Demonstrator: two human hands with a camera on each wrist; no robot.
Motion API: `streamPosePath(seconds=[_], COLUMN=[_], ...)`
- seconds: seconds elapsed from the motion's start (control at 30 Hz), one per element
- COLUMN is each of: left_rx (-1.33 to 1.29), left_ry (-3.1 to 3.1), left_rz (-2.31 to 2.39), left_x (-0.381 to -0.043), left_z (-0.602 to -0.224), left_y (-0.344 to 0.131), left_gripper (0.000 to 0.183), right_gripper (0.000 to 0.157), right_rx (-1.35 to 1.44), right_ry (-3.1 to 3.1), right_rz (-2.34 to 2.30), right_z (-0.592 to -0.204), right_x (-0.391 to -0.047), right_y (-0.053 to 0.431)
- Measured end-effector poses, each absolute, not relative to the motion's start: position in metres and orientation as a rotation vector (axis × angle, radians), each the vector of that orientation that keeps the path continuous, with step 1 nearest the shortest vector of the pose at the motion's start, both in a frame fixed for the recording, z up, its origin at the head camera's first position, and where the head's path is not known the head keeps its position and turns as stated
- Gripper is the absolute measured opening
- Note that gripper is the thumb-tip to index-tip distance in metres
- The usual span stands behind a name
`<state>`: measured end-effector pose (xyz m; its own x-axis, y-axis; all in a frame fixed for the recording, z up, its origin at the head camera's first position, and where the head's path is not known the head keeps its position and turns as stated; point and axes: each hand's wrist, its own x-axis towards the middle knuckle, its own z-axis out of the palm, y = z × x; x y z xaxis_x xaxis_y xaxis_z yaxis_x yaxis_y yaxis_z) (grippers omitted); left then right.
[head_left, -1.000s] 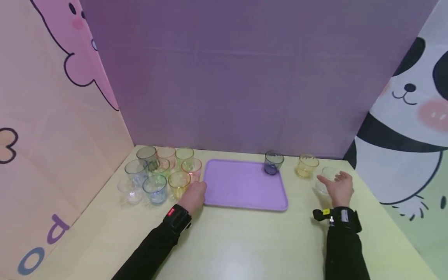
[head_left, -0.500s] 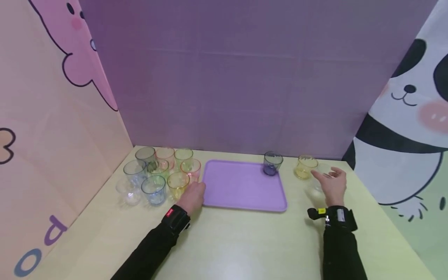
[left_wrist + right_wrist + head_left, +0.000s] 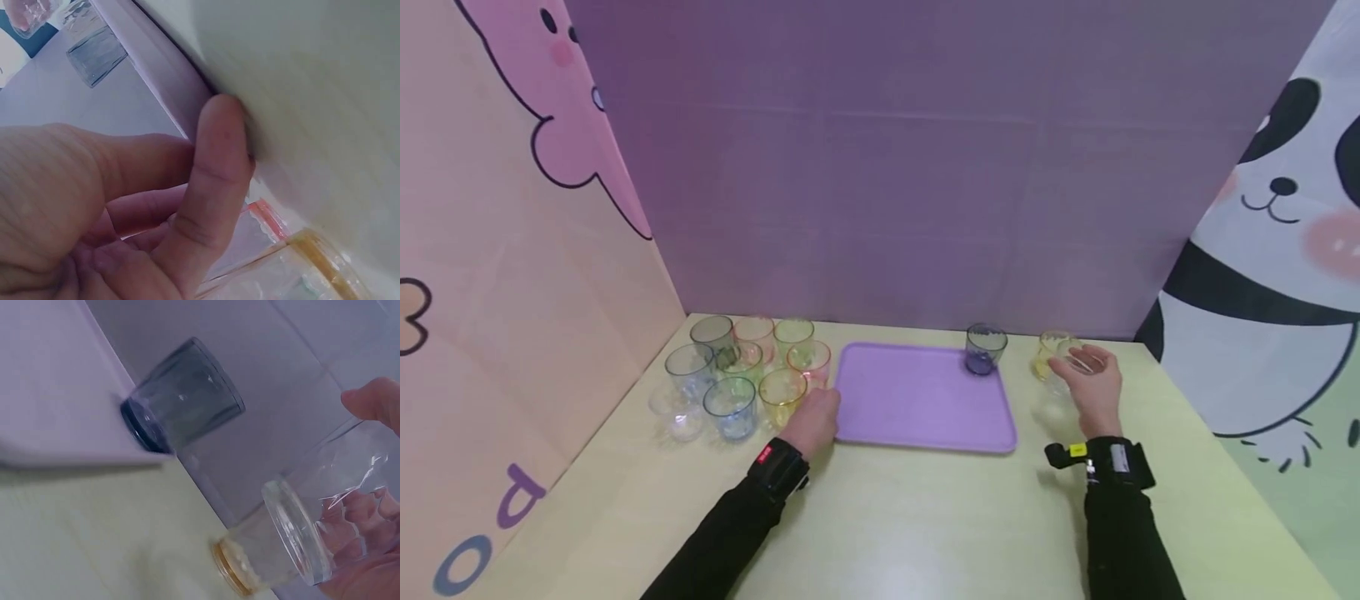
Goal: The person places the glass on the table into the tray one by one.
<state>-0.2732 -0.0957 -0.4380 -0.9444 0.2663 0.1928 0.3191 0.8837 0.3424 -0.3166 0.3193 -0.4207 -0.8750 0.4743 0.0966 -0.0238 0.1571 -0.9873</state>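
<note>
My left hand (image 3: 812,421) pinches the left edge of the purple tray (image 3: 917,404) between thumb and finger; the left wrist view shows its rim (image 3: 165,94) there. A dark blue-grey glass (image 3: 985,350) stands upright on the tray's far right corner. My right hand (image 3: 1093,396) holds a clear glass (image 3: 297,534), thumb on one side and fingers on the other. That glass appears raised off the table, in front of a yellow glass (image 3: 1043,367) that stands right of the tray and is partly hidden by it.
Several coloured glasses stand grouped left of the tray, among them a yellow one (image 3: 782,392), a blue one (image 3: 732,408) and a pink one (image 3: 810,362) close to my left hand. A purple wall (image 3: 880,167) rises behind the table, with printed side panels.
My right hand has closed round the clear glass and carried it left, towards the yellow glass. The left hand and the tray stay put.
</note>
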Motion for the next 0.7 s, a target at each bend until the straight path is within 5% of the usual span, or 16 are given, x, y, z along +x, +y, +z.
streamPosePath(seconds=[0.37, 0.7], left_rx=[-0.438, -0.445], left_ry=[-2.941, -2.925], left_rz=[-0.570, -0.581], left_x=[-0.270, -0.271], left_z=[-0.434, -0.435], left_y=[-0.096, -0.095], left_gripper=[0.010, 0.012], right_gripper=[0.069, 0.078], right_rx=[-0.148, -0.046], right_ry=[-1.995, -2.101], right_rz=[1.838, 1.864], right_z=[-0.428, -0.437], right_x=[-0.322, -0.323], right_y=[0.287, 0.260])
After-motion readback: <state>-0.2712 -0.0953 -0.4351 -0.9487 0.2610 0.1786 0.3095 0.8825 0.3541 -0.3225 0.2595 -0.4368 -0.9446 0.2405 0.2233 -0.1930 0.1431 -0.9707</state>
